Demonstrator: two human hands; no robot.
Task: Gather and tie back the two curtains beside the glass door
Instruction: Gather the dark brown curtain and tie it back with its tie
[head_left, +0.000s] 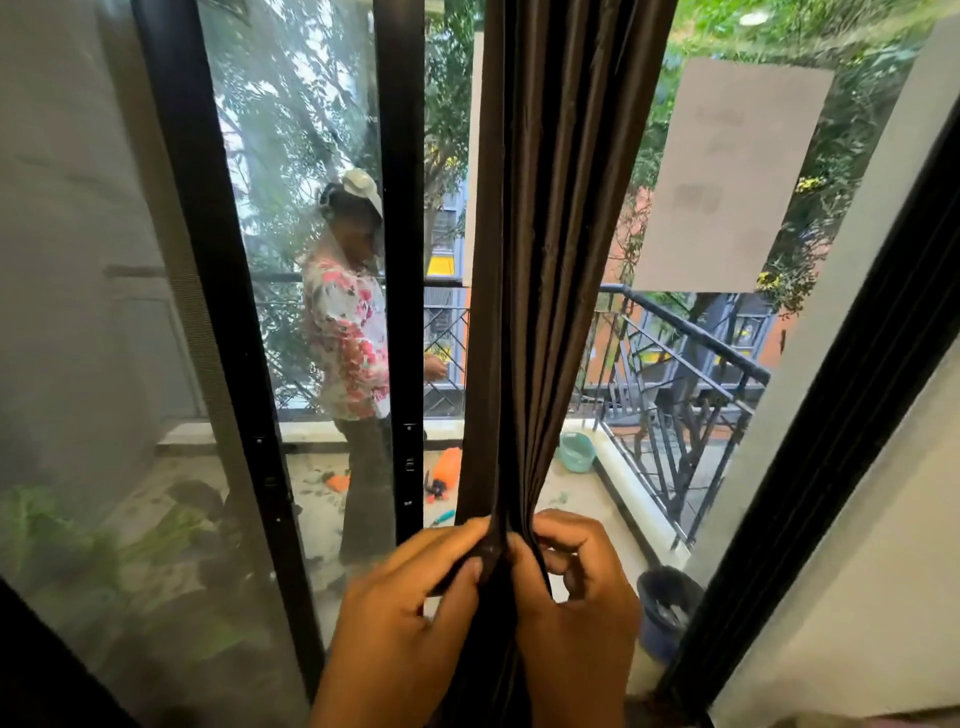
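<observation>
Head view: hands (493, 597) clenched around curtain (545, 260)

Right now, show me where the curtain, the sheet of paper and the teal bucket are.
curtain (550, 260), head view, middle of the gathered folds
sheet of paper (727, 176), head view, centre of the sheet on the glass
teal bucket (575, 451), head view, its side wall

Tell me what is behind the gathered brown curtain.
Behind the brown curtain is the glass door, with a balcony railing and teal bucket beyond. Both hands pinch its folds; what lies directly behind them is covered.
</observation>
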